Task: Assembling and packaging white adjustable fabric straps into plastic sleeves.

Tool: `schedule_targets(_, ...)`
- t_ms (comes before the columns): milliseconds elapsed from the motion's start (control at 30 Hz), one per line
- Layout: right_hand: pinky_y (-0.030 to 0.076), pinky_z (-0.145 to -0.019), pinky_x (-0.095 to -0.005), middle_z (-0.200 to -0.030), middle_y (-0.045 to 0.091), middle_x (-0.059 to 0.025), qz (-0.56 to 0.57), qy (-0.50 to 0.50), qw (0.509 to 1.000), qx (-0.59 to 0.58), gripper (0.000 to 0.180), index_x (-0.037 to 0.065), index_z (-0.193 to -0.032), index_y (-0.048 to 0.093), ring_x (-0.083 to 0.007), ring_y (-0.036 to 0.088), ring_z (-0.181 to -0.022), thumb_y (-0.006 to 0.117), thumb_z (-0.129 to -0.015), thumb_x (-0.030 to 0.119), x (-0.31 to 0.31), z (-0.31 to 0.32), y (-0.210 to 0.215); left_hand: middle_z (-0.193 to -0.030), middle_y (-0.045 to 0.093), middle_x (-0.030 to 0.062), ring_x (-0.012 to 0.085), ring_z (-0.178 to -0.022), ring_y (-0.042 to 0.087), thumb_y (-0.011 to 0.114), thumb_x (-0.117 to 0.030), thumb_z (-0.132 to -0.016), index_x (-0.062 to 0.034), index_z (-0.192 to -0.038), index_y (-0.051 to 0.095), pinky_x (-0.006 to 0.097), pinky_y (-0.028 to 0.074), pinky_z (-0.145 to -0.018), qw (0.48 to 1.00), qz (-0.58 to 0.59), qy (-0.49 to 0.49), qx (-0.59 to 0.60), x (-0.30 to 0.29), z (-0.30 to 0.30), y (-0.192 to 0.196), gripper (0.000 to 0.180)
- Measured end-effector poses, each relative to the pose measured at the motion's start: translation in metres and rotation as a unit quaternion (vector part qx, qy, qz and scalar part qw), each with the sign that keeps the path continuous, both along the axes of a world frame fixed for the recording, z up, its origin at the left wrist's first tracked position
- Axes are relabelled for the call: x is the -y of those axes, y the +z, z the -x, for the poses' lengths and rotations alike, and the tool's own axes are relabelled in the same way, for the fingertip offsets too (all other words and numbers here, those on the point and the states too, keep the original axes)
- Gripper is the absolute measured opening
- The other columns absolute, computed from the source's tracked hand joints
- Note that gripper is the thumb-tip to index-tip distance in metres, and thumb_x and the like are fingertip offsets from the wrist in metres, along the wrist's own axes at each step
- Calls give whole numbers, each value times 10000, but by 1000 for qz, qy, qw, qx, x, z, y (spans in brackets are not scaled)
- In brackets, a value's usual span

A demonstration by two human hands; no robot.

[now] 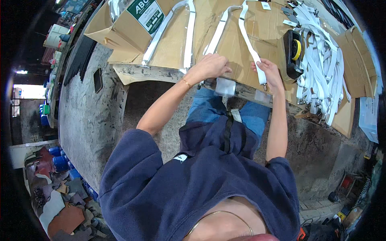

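A long white strap (250, 46) lies folded in a loop on the cardboard-covered table. My right hand (268, 74) pinches the strap near its lower end, where a small metal fitting hangs by the table's front edge. My left hand (211, 66) rests over the strap's other leg, its fingers curled. What those fingers hold, if anything, is hidden. To the left lies another white strap (189, 38) in a clear plastic bag. A heap of white straps (321, 68) with metal fittings is piled on the right.
A black tape dispenser (291, 54) with a yellow core stands between my right hand and the heap. An open cardboard box (128, 32) sits at the far left. A phone (98, 80) lies on the grey table (90, 116). Scraps (66, 213) litter the lower left.
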State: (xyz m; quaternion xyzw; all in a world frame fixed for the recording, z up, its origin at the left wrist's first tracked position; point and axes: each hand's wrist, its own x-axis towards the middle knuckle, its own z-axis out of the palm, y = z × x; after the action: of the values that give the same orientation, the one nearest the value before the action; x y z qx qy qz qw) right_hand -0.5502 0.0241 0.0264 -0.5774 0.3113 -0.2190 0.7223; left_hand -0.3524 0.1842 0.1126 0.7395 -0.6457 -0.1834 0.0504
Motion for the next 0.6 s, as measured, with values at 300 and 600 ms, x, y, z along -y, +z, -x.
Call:
schedule_targets(300,532,-785,-261,-989,675,-148,6,6,1000,-11,307,-103,-1167,537,-162,659,-866,577,-935,95,3,0,-1,-706,652,206,300,-660,674,571,-135,-863,24,-862,665,385,513,-653,996,9,9,-88,6,-9,14,185)
schedule_targets(600,534,-780,-262,-981,677,-139,-8,9,1000,0,290,-95,-1148,546,-158,658,-859,583,-929,91,1,-2,0,-673,662,146,241,-647,678,554,-126,-854,37,-861,666,354,516,-648,993,86,20,-74,10,-19,54,198)
